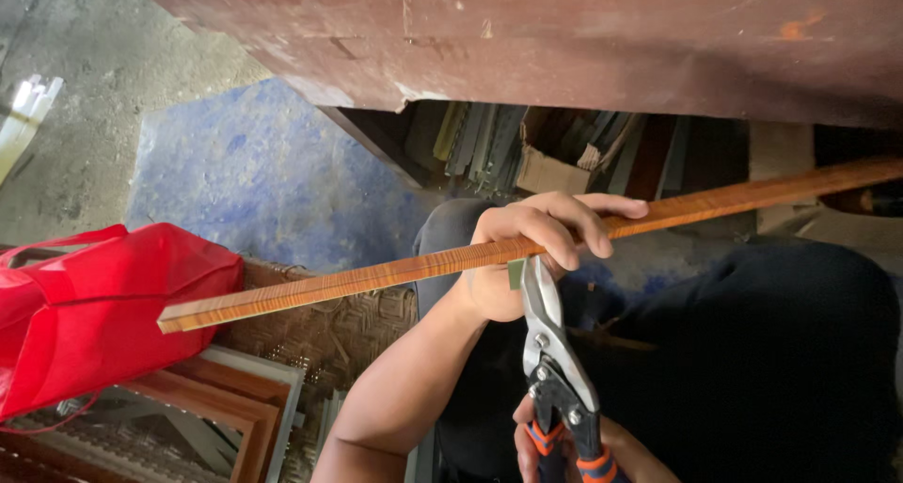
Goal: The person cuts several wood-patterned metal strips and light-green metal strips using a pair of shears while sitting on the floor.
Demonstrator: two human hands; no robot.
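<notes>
My left hand [531,248] is closed around a long wood-grain strip [357,278], fingers curled over its top edge, thumb hidden behind. The strip runs diagonally across the view, low at the left end above a red bag [85,304], rising to the right past my knee. It is held off the floor, in front of my lap.

My right hand [541,445] sits at the bottom edge, only partly in view, wrapped around the orange-and-black handles of a pair of tin snips [555,361]. How tightly the handles are squeezed I cannot tell. The snips point upward; the blades meet the strip's lower edge just beside my left fingers, at a small greenish tab under the strip.

Surroundings: a worn reddish-brown worktop [583,41] overhead, with profile offcuts and a cardboard box [550,168] stored beneath it. A blue-stained concrete floor [254,173] lies to the left. Wood-finish frames [226,408] and a woven mat [329,332] lie under the bag.
</notes>
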